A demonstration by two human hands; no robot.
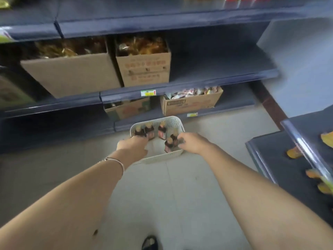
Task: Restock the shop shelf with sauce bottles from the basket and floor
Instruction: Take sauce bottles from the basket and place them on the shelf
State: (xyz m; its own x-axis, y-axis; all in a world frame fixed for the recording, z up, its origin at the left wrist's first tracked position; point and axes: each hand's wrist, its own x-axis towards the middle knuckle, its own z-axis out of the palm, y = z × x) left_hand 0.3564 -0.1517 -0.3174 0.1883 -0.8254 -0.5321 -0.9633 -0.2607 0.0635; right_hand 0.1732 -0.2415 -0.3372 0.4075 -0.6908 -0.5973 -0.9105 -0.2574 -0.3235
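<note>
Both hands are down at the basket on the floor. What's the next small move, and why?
Probably close each hand round its nearest bottle and lift. The left hand reaches the bottles by the basket's left wall, the right hand the front pair; blur hides whether either grips yet.

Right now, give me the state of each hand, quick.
Left hand: at the left bottles, blurred, cannot tell.
Right hand: at the near bottles, blurred, cannot tell.
</note>
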